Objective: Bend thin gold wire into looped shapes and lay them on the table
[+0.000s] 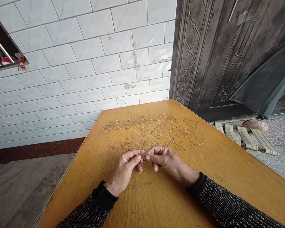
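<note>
My left hand (125, 168) and my right hand (168, 162) meet fingertip to fingertip just above the wooden table (142, 199). Each is closed in a pinch of thumb and forefinger on a thin wire (142, 145), which shows as a fine loop just beyond the fingertips. How the wire runs between the fingers is too fine to make out. Past my hands lie many bent wire loops, some paired or petal-shaped; among them are a loop shape (198, 139) at the right and a darker cluster (108, 127) at the far left.
A white tiled wall (90, 60) rises behind the table, with a dark patterned door (204, 57) to its right. On the floor at the right are a striped strap seat (247, 136) and a worn ball (255, 124). A barred window (2, 47) is at upper left.
</note>
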{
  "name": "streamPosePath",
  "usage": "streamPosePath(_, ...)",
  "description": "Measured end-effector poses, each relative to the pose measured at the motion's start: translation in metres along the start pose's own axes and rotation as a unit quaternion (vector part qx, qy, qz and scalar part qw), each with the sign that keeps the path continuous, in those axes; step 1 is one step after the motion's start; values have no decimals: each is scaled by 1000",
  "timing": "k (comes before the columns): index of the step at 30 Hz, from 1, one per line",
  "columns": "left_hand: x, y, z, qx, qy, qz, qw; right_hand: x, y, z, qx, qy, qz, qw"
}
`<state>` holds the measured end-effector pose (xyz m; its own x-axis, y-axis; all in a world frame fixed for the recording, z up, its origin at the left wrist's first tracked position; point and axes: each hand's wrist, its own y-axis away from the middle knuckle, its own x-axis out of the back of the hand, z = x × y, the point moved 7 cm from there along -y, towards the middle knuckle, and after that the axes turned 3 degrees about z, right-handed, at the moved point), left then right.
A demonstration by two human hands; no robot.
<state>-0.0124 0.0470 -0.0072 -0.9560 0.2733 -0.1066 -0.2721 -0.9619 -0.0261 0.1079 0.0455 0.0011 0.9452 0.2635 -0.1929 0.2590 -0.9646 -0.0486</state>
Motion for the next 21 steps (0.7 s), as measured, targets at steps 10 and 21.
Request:
streamPosePath(10,0,1,-1,13,3,9,1000,-2,-2,4,7,-1,-31,999)
streamPosePath(21,3,-1,-4,12,-11,15,1000,-4,-2,9,-9,-4,-45,999)
